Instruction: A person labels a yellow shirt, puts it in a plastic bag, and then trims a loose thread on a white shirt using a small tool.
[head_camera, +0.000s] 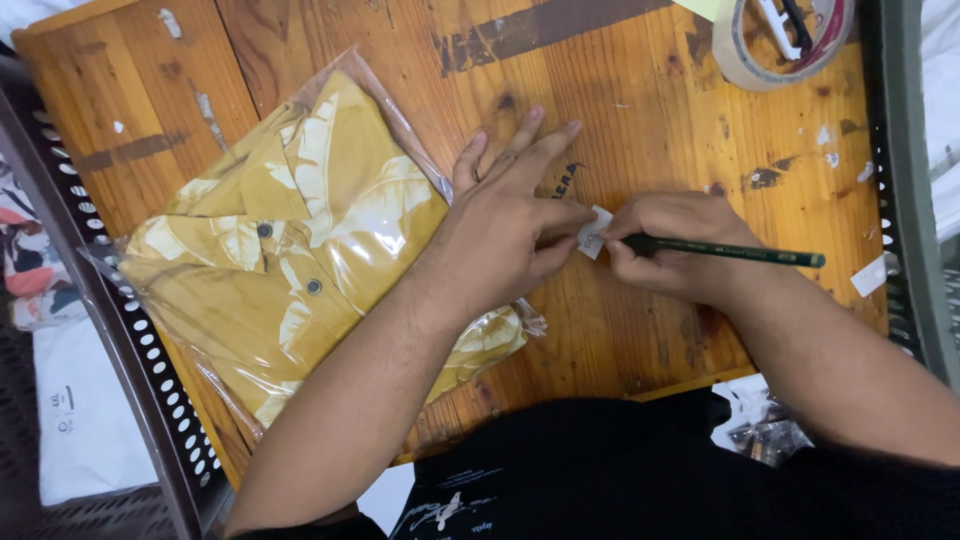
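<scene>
Paper label (594, 234), small and white, lies mid-desk (660, 130), pinned by left hand (510, 225) fingers spread flat; right hand (670, 245) fingers pinch a green pencil (730, 252) at its 3 o'clock. Bagged yellow shirt (300, 250) sits at 9 o'clock.

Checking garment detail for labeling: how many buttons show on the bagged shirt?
2. Both sit on the mustard leaf-print shirt inside its clear bag: one dark button by the collar, another button lower right along the placket. More may be hidden under the left forearm or folds.
</scene>
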